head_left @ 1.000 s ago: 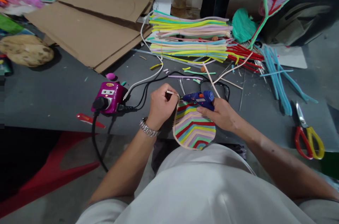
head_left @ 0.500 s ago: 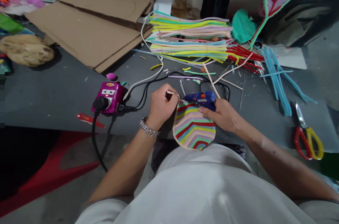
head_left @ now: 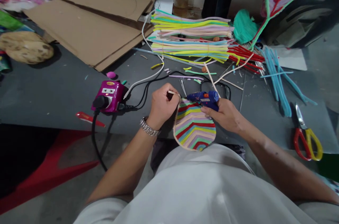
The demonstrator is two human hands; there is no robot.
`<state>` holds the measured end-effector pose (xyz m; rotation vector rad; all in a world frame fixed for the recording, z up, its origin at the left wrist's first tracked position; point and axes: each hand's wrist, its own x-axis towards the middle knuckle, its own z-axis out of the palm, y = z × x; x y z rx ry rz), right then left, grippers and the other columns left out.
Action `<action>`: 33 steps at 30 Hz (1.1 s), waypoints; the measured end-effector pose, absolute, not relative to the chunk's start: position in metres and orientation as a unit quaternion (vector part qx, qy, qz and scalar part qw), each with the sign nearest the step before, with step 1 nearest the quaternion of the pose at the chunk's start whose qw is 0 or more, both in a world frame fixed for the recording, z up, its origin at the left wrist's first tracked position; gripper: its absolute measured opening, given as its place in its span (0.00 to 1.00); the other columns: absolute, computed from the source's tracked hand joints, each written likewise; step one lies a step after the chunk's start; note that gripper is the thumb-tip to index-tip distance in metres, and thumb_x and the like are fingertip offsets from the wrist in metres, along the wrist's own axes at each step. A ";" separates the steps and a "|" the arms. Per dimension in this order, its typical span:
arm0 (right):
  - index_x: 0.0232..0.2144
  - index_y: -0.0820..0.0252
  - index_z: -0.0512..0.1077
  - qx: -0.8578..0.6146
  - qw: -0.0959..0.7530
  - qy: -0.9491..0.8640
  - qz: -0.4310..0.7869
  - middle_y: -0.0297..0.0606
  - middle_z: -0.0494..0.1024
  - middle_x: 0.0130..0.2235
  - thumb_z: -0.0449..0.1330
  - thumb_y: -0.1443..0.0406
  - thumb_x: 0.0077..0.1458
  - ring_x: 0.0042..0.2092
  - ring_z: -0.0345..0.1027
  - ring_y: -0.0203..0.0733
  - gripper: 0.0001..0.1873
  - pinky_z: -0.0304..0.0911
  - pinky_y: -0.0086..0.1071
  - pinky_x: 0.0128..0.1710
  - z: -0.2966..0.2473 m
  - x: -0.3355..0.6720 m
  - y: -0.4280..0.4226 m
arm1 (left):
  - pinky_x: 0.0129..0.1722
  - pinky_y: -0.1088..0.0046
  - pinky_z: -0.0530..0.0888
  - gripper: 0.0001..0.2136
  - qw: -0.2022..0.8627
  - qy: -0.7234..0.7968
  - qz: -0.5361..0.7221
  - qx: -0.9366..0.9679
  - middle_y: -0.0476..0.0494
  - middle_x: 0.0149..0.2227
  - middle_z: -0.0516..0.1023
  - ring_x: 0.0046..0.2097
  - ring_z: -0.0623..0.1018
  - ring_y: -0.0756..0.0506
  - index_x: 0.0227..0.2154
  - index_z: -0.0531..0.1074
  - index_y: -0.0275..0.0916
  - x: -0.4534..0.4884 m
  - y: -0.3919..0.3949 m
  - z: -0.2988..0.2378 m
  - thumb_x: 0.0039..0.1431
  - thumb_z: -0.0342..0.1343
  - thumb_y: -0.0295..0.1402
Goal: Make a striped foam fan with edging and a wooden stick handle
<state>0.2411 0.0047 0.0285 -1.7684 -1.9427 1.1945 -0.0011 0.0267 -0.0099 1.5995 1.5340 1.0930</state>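
A rounded panel of striped pipe cleaners (head_left: 195,125) in red, yellow, green, blue and lilac is held at the table's front edge, against my shirt. A pale pipe cleaner runs along its left and lower rim. My left hand (head_left: 164,103) is closed at the panel's upper left corner, pinching the end of that pale pipe cleaner (head_left: 173,93). In my right hand (head_left: 225,114) is a blue hot glue gun (head_left: 205,97), its nozzle pointing left at the panel's top edge. My right thumb lies over the panel's upper right side. The nozzle tip is hard to make out.
Bundles of coloured pipe cleaners (head_left: 190,47) lie behind my hands, with offcuts before them. Cardboard sheets (head_left: 90,29) and a purple power socket (head_left: 108,95) with cables are left. Blue pipe cleaners (head_left: 278,82) and scissors (head_left: 304,134) lie right. A red knife (head_left: 90,118) rests near the front edge.
The glue gun and my right hand have shifted slightly to the right along the panel's top edge. My left hand keeps its pinch almost unmoved.
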 end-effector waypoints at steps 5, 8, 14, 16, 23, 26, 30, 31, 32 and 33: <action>0.35 0.62 0.75 -0.613 0.120 -0.668 0.405 0.35 0.73 0.30 0.59 0.40 0.59 0.31 0.62 0.40 0.30 0.59 0.34 0.31 0.031 0.246 0.002 | 0.28 0.72 0.67 0.04 0.325 0.583 0.416 0.618 0.50 0.25 0.78 0.27 0.73 0.48 0.25 0.72 0.42 -0.002 0.027 -0.008 0.53 0.56 0.28; 0.36 0.62 0.76 -0.615 0.114 -0.665 0.409 0.34 0.72 0.29 0.59 0.39 0.59 0.31 0.60 0.39 0.31 0.58 0.34 0.31 0.033 0.249 0.001 | 0.30 0.72 0.68 0.04 0.325 0.579 0.414 0.623 0.49 0.26 0.78 0.29 0.75 0.47 0.25 0.72 0.42 -0.002 0.027 -0.008 0.54 0.56 0.28; 0.36 0.62 0.77 -0.610 0.116 -0.671 0.405 0.33 0.72 0.28 0.59 0.40 0.60 0.31 0.61 0.39 0.30 0.56 0.33 0.30 0.035 0.250 -0.001 | 0.29 0.72 0.67 0.04 0.321 0.578 0.417 0.623 0.49 0.25 0.78 0.28 0.75 0.47 0.25 0.71 0.42 -0.002 0.027 -0.009 0.54 0.56 0.28; 0.35 0.62 0.76 -0.611 0.116 -0.671 0.404 0.33 0.72 0.28 0.59 0.39 0.60 0.31 0.62 0.40 0.30 0.57 0.33 0.30 0.035 0.251 -0.001 | 0.29 0.72 0.67 0.04 0.318 0.582 0.412 0.625 0.49 0.25 0.78 0.28 0.75 0.47 0.25 0.72 0.42 -0.002 0.027 -0.009 0.54 0.56 0.29; 0.34 0.61 0.76 -0.602 0.125 -0.678 0.402 0.33 0.72 0.28 0.59 0.39 0.60 0.31 0.63 0.39 0.30 0.57 0.33 0.30 0.034 0.251 -0.002 | 0.30 0.72 0.67 0.03 0.325 0.580 0.407 0.626 0.48 0.27 0.79 0.29 0.75 0.48 0.26 0.72 0.41 -0.001 0.026 -0.008 0.54 0.55 0.31; 0.33 0.61 0.75 -0.599 0.132 -0.676 0.408 0.33 0.73 0.28 0.59 0.40 0.60 0.31 0.63 0.39 0.29 0.57 0.32 0.30 0.034 0.250 -0.003 | 0.30 0.72 0.67 0.04 0.320 0.577 0.407 0.632 0.48 0.26 0.79 0.29 0.75 0.48 0.26 0.72 0.41 -0.001 0.026 -0.007 0.54 0.55 0.30; 0.33 0.61 0.76 -0.592 0.150 -0.675 0.413 0.34 0.75 0.29 0.61 0.42 0.61 0.31 0.64 0.39 0.27 0.59 0.32 0.29 0.031 0.245 -0.002 | 0.30 0.72 0.67 0.04 0.314 0.573 0.405 0.639 0.48 0.26 0.79 0.29 0.75 0.47 0.27 0.73 0.41 -0.001 0.027 -0.009 0.55 0.55 0.30; 0.35 0.61 0.77 -0.588 0.154 -0.672 0.423 0.34 0.76 0.29 0.61 0.43 0.61 0.31 0.65 0.40 0.26 0.60 0.32 0.30 0.030 0.243 -0.002 | 0.30 0.72 0.67 0.04 0.313 0.572 0.404 0.641 0.49 0.26 0.79 0.29 0.75 0.48 0.27 0.73 0.41 -0.001 0.027 -0.009 0.55 0.55 0.30; 0.37 0.61 0.77 -0.583 0.157 -0.668 0.435 0.35 0.77 0.30 0.62 0.44 0.61 0.32 0.67 0.40 0.25 0.62 0.32 0.30 0.029 0.241 -0.001 | 0.30 0.72 0.67 0.04 0.313 0.571 0.403 0.643 0.49 0.26 0.79 0.29 0.75 0.48 0.27 0.74 0.41 -0.001 0.027 -0.009 0.55 0.55 0.31; 0.38 0.61 0.78 -0.578 0.160 -0.663 0.448 0.35 0.78 0.31 0.62 0.45 0.60 0.32 0.68 0.41 0.25 0.63 0.32 0.30 0.029 0.240 -0.001 | 0.30 0.72 0.67 0.04 0.313 0.571 0.403 0.643 0.49 0.26 0.79 0.29 0.75 0.48 0.27 0.74 0.40 -0.001 0.027 -0.010 0.55 0.55 0.31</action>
